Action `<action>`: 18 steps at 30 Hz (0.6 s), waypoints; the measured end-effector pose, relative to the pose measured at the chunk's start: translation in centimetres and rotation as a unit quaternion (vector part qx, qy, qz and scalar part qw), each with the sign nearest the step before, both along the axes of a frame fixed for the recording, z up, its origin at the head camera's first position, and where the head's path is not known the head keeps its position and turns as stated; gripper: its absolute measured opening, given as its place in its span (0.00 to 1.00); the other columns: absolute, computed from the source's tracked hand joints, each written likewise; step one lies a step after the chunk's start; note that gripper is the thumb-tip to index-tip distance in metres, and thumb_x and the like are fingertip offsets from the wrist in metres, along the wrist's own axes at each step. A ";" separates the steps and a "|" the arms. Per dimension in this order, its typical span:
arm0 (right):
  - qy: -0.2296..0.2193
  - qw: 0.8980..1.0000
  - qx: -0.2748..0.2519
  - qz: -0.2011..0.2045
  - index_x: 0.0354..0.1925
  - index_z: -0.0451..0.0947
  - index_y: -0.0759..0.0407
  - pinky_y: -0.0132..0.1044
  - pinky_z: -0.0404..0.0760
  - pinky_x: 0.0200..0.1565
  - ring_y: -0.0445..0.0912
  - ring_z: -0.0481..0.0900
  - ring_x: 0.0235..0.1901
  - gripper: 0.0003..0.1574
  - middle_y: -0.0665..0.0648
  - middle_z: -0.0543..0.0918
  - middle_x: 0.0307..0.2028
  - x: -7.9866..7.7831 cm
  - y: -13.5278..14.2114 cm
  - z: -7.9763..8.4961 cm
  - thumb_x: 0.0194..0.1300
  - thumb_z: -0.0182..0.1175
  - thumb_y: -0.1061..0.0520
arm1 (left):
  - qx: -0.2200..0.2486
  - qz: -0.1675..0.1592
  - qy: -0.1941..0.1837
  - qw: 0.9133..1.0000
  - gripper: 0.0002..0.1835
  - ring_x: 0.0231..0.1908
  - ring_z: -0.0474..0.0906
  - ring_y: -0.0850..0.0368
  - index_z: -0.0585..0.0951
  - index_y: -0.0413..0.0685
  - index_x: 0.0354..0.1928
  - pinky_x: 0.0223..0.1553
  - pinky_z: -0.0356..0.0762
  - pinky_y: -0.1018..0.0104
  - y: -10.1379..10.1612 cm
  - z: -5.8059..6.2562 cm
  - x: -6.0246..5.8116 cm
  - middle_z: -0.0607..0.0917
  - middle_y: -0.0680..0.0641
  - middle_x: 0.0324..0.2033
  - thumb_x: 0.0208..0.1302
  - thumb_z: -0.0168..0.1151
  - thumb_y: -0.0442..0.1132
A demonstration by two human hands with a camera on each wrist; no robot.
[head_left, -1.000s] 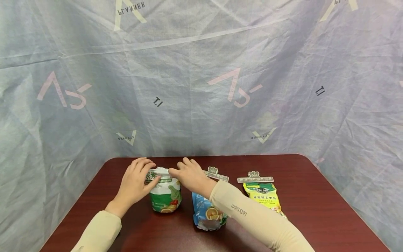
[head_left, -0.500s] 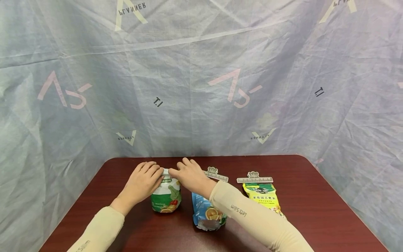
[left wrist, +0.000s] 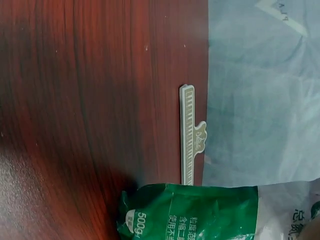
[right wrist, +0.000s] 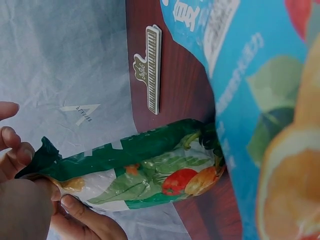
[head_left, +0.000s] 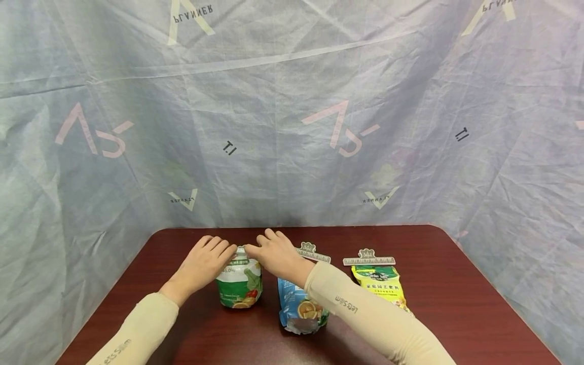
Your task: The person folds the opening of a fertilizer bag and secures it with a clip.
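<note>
A green-and-white fertilizer bag (head_left: pixel 239 289) printed with vegetables stands upright on the table. My left hand (head_left: pixel 201 266) grips its top edge from the left, thumb in front and fingers behind. At the top right corner, my right hand (head_left: pixel 279 258) pinches the same edge, its other fingers raised. The right wrist view has fingers of both hands at the folded top of the bag (right wrist: pixel 145 172). In the left wrist view only part of the bag (left wrist: pixel 215 212) shows, with a piano-patterned clip (left wrist: pixel 187 132) lying behind it.
A blue bag (head_left: pixel 298 304) with orange slices stands beside the green one, partly under my right forearm. Behind it lies a clip (head_left: pixel 315 253). Farther right are a yellow bag (head_left: pixel 380 285) and another clip (head_left: pixel 368 258). A grey cloth (head_left: pixel 274 152) hangs behind the table.
My left hand has moved right and slightly down, its fingers closing onto the bag's top edge. The right hand has stayed at its corner.
</note>
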State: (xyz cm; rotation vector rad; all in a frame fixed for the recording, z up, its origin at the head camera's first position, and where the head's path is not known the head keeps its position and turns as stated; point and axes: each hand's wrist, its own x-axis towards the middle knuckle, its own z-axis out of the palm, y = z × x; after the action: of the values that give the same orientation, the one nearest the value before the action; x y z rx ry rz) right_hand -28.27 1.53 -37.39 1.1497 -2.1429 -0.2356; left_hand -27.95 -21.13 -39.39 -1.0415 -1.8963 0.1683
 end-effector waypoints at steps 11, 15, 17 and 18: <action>-0.007 1.000 0.014 -0.003 0.42 0.71 0.42 0.32 0.62 0.28 0.43 0.62 0.27 0.11 0.46 0.75 0.29 0.0 0.1 0.0 0.61 0.61 0.50 | -0.022 -0.015 -0.003 1.000 0.19 0.28 0.69 0.50 0.75 0.42 0.37 0.30 0.67 0.58 -0.7 -0.2 -0.2 0.74 0.47 0.29 0.73 0.36 0.44; -0.008 1.000 0.014 -0.003 0.42 0.71 0.42 0.32 0.62 0.28 0.43 0.62 0.27 0.12 0.46 0.75 0.28 0.0 0.2 0.0 0.60 0.61 0.50 | -0.008 -0.043 -0.005 0.999 0.17 0.27 0.69 0.51 0.75 0.41 0.35 0.29 0.67 0.58 -0.8 -0.1 -0.2 0.74 0.47 0.28 0.72 0.38 0.43; -0.007 1.000 0.014 0.000 0.42 0.71 0.42 0.32 0.62 0.29 0.43 0.62 0.27 0.12 0.45 0.75 0.28 0.0 0.2 0.1 0.60 0.61 0.50 | -0.002 -0.058 -0.003 0.998 0.16 0.26 0.68 0.50 0.75 0.40 0.35 0.28 0.66 0.58 -0.8 0.0 -0.3 0.73 0.47 0.27 0.71 0.41 0.42; -0.006 1.000 0.013 0.002 0.42 0.71 0.42 0.32 0.62 0.29 0.43 0.62 0.27 0.12 0.45 0.75 0.28 0.0 0.2 0.1 0.60 0.61 0.50 | 0.000 -0.062 0.000 0.998 0.16 0.26 0.68 0.51 0.75 0.40 0.34 0.27 0.66 0.58 -0.8 0.1 -0.3 0.73 0.47 0.27 0.71 0.41 0.43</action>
State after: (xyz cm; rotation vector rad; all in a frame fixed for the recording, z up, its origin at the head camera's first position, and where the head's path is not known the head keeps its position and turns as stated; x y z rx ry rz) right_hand -28.28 1.72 -37.31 1.1719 -2.1537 -0.2555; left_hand -28.28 -21.96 -39.30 -1.1566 -1.8255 0.0969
